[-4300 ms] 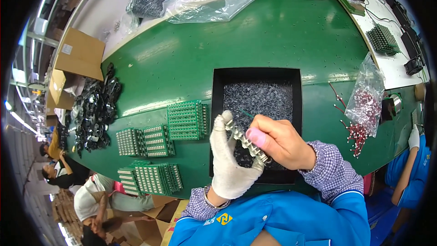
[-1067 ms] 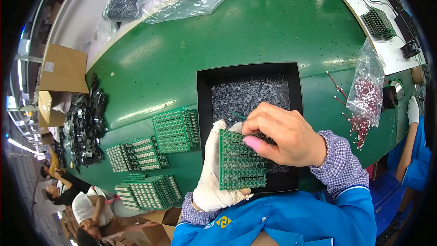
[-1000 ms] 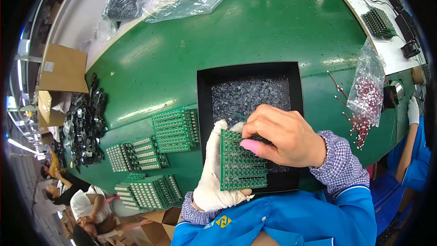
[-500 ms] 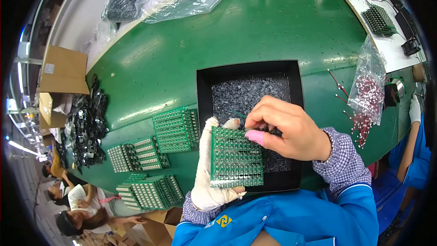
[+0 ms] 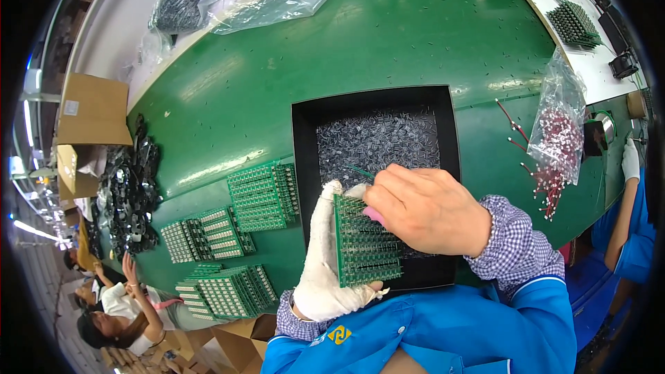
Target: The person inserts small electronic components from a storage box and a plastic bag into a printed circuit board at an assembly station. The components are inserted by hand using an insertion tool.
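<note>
Green bench [image 5: 346,48] bears black tray [image 5: 304,138]; left fingers [image 5: 321,221] clasp circuit board [image 5: 361,257], right fingers [image 5: 391,197] curl round green stick [image 5: 359,171].

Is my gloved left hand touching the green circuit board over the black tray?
Touching. The head view shows the left hand gripping the circuit board at its lower edge.

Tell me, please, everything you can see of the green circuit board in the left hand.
The green circuit board is a roughly rectangular, rigid-looking panel, its visible face set with rows of small, shiny parts. The white-gloved left hand holds it along its left and lower edges, tilted, over the near part of the black box. The right hand hides its upper right corner; contact there cannot be told.
</note>
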A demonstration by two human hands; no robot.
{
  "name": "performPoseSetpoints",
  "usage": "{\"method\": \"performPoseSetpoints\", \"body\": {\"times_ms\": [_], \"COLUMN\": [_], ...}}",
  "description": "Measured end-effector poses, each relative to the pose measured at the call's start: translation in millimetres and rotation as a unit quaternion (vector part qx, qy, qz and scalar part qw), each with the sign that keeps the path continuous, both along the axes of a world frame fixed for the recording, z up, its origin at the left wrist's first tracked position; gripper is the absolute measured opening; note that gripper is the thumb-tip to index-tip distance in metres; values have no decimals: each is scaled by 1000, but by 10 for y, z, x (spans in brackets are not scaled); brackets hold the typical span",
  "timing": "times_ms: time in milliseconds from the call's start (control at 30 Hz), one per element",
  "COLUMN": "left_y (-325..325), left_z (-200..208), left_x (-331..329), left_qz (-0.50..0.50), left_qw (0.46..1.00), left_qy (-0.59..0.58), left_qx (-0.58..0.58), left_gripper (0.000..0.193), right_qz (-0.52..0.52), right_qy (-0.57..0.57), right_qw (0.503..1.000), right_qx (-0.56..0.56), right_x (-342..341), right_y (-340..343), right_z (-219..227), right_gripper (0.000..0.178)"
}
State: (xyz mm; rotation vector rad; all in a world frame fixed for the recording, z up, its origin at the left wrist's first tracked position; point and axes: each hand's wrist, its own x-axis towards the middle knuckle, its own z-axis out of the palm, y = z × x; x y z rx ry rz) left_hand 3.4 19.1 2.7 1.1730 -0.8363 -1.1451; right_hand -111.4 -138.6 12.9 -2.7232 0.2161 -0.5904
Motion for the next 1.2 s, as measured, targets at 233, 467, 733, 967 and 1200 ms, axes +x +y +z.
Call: {"method": "performPoseSetpoints", "body": {"times_ms": [233,467,733,967,1200], "left_y": [-64,-31,-45,-25,-12], "left_z": [145,18,67,63,37], "left_x": [-73,-22,-61,-69,-32], "left_qz": [100,98,110,104,103], "left_qw": [972,986,986,988,981], "left_qy": [211,132,120,114,165], "left_qx": [8,-12,-20,-14,-24], "left_gripper": [128,132,130,130,130], "right_qz": [6,23,9,21,22], "right_qy": [-58,-60,-92,-63,-65], "right_qw": [979,985,995,998,989], "right_qx": [193,159,39,-7,129], "right_x": [-13,1,30,23,-16], "right_y": [-108,-104,-59,-70,-104], "right_z": [35,-51,-45,-22,10], "right_gripper": [15,15,14,13,15]}}
